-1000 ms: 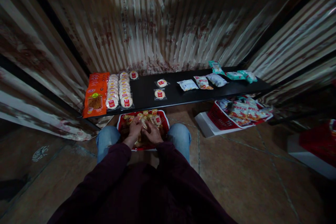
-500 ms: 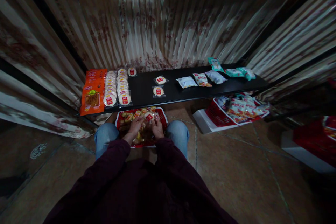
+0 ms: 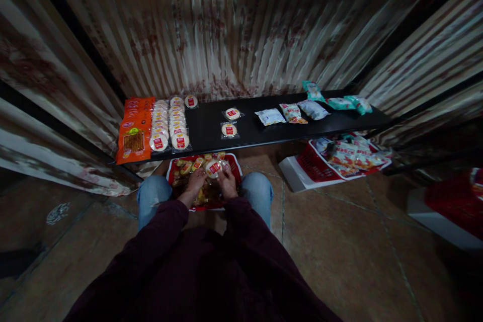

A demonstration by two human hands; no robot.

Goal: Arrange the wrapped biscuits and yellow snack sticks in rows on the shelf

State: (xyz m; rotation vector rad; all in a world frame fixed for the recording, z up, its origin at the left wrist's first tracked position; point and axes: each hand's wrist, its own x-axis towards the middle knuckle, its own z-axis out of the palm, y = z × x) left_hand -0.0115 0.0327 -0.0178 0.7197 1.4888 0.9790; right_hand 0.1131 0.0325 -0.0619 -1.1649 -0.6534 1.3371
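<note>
Between my two hands is a round white packaged cracker point(image 3: 213, 168) with a red label, held over a red basket point(image 3: 236, 165) of yellow-wrapped snacks. My left hand point(image 3: 195, 182) grips its left edge and my right hand point(image 3: 228, 182) its right edge. On the black shelf point(image 3: 207, 126) beyond, two overlapping rows of similar crackers point(image 3: 178, 123) lie beside an orange packet point(image 3: 134, 131). One single cracker point(image 3: 190, 101) is behind the rows. Two more, a rear one point(image 3: 232, 113) and a front one point(image 3: 229, 130), lie near the shelf's middle.
White and red snack bags point(image 3: 293, 113) and green bags point(image 3: 340, 103) lie on the shelf's right part. Below stands a red basket of bags point(image 3: 315, 168) on a white box point(image 3: 292, 176). Another red basket point(image 3: 449, 201) is at far right. Striped curtains point(image 3: 226, 35) surround the shelf.
The cracker between my hands now faces up flatter, with its label more visible. My hands have barely shifted, and the whole view has moved slightly.
</note>
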